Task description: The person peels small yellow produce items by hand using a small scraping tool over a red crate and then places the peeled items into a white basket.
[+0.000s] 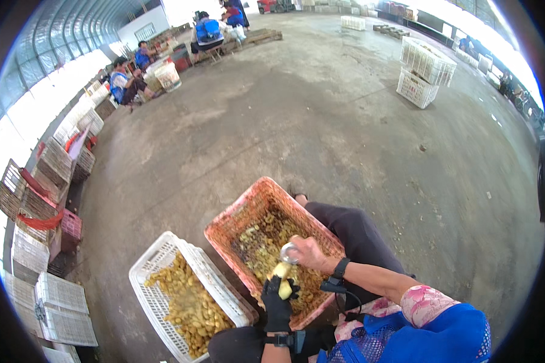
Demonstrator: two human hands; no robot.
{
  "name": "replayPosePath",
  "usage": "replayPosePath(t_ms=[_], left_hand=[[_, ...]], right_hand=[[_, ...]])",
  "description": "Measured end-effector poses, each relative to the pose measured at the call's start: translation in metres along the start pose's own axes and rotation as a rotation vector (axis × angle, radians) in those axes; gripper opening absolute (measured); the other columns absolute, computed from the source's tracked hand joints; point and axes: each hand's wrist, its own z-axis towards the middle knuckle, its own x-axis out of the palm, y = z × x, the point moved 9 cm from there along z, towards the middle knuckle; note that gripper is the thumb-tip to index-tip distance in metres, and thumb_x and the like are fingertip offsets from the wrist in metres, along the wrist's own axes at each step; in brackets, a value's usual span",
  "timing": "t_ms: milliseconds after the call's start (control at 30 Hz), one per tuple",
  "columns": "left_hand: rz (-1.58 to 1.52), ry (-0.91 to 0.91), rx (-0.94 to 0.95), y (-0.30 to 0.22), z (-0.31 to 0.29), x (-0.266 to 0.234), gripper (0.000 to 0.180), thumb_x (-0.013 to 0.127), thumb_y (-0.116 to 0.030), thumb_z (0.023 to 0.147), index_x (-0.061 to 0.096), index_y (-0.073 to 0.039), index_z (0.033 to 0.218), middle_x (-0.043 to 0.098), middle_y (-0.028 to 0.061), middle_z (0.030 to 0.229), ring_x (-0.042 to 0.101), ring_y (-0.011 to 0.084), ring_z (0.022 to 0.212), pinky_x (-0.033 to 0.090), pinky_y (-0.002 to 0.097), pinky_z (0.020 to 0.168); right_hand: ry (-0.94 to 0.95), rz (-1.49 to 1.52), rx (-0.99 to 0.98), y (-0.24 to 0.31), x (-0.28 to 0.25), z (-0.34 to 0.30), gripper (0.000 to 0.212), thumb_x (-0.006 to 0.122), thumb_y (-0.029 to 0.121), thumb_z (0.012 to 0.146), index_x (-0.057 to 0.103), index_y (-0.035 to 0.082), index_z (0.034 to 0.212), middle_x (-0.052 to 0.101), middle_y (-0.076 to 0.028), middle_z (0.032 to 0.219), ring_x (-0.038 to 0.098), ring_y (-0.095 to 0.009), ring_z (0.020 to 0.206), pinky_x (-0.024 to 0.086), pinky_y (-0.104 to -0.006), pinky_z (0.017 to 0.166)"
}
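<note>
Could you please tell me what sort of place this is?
Probably a produce-processing shed, judging by the arched roof, the seated co-workers and the white crate of knobbly yellow-brown produce.

Black left glove, black wrist straps, pink floral sleeve, blue part-mesh vest, dark trousers

Here we have black on the gloved left hand, and pale yellow on the root piece! We catch salmon red, mottled brown, on the first crate, plain white on a second crate, mustard gold across the heaped roots. And look, we've pink blossoms patterning the sleeve, vivid blue over the vest!
</note>
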Motion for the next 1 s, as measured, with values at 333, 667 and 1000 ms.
replayPosePath(t_ms=[333,667,1000], left_hand=[[-0.074,0.023,-0.101,0.004,-0.023,0.023,0.059,0.075,-0.051,0.110,0.072,-0.010,0.153,0.081,0.0110,0.120,0.085,0.0393,0.105,0.069,0.0479,0.081],[-0.181,-0.045,-0.243,0.060,-0.038,0.007,0.059,0.073,-0.048,0.113,0.068,-0.005,0.153,0.082,0.0166,0.111,0.085,0.0376,0.095,0.069,0.0446,0.074],[-0.310,0.000,-0.279,0.077,-0.053,0.007,0.054,0.075,-0.050,0.112,0.071,-0.010,0.148,0.083,0.0128,0.120,0.084,0.0320,0.097,0.066,0.0390,0.072]], right_hand=[[-0.109,0.091,0.076,0.059,-0.042,-0.043,0.033,0.080,0.029,0.106,0.071,-0.002,0.115,0.079,-0.022,0.097,0.079,-0.032,0.087,0.060,-0.0491,0.079],[-0.123,-0.017,0.085,0.028,-0.045,-0.084,0.038,0.080,0.034,0.106,0.068,0.000,0.118,0.078,-0.022,0.102,0.079,-0.036,0.093,0.060,-0.0531,0.084],[-0.015,-0.103,-0.108,0.081,-0.030,-0.120,0.036,0.082,0.031,0.106,0.070,-0.001,0.117,0.078,-0.023,0.097,0.076,-0.038,0.083,0.059,-0.0520,0.076]])
